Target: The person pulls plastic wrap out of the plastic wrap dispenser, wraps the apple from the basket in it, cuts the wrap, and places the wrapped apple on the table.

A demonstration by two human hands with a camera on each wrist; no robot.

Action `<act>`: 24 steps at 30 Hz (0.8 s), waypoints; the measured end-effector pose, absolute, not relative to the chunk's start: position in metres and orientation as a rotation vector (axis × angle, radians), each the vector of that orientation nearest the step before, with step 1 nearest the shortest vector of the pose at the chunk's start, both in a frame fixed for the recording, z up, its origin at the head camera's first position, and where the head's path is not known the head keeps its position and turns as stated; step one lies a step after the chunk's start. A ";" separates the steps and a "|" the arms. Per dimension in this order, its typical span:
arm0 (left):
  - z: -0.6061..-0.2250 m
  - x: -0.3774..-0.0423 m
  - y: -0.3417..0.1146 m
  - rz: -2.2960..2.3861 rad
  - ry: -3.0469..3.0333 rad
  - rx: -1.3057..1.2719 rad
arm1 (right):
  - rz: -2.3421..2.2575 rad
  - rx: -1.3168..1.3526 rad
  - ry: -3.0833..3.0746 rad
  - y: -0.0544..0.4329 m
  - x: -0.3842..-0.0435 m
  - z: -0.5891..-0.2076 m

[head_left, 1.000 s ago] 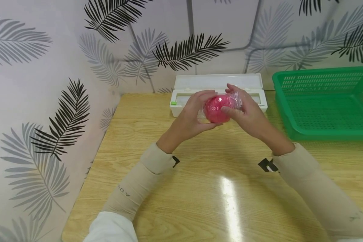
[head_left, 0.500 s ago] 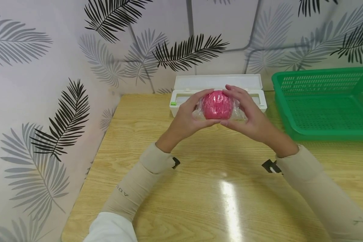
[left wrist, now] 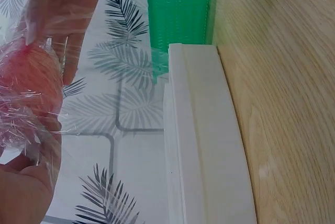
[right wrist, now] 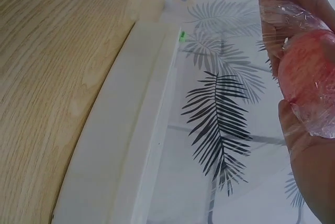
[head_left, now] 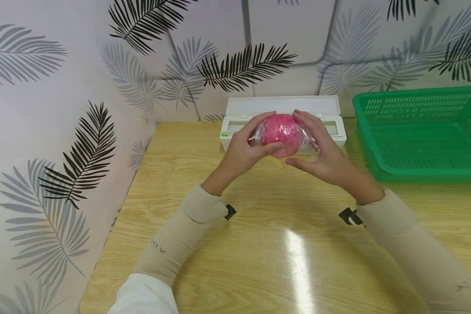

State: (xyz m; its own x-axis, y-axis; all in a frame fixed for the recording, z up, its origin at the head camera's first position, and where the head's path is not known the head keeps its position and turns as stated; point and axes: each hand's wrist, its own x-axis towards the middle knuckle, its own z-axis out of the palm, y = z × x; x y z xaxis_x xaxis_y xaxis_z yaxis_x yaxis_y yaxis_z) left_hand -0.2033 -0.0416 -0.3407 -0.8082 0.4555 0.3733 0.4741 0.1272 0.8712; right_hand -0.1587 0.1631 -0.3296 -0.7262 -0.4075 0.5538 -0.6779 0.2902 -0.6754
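A round red-pink apple (head_left: 281,134) wrapped in clear cling film (head_left: 307,141) is held up over the far side of the table. My left hand (head_left: 243,148) grips it from the left, thumb across its front and fingers behind. On the right, my right hand (head_left: 325,152) curves round the fruit and the gathered film, its fingertips at the upper side and its thumb lower down. Crinkled film shows over the apple (left wrist: 31,77) in the left wrist view. In the right wrist view, film stretches above the apple (right wrist: 311,77) between both hands.
Behind the hands, a long white cling film dispenser (head_left: 282,107) stands against the wall with its lid raised; a green slider (head_left: 225,134) sits at its left end. A green plastic basket (head_left: 435,176) is at the right. The table (head_left: 259,261) is wood-grained.
The apple has been turned in the hands. My left thumb has come up onto its front, while my right thumb has moved off the front to below. Film now bunches at both sides.
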 end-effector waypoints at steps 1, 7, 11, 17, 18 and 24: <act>-0.344 -0.207 -0.042 -1.834 -2.349 -0.968 | 1.367 0.992 -2.269 0.162 -0.159 -0.330; -0.347 -0.214 -0.042 -1.824 -2.441 -0.947 | 1.309 1.014 -2.189 0.157 -0.161 -0.333; -0.344 -0.213 -0.041 -1.823 -2.512 -0.884 | 1.287 0.998 -2.173 0.155 -0.162 -0.334; -0.339 -0.208 -0.041 -1.732 -2.654 -0.880 | 1.300 0.893 -2.187 0.154 -0.161 -0.335; -0.339 -0.208 -0.041 -1.708 -2.667 -0.894 | 1.319 0.873 -2.195 0.154 -0.161 -0.334; -0.343 -0.210 -0.043 -1.599 -2.500 -1.128 | 1.420 0.770 -2.242 0.157 -0.160 -0.332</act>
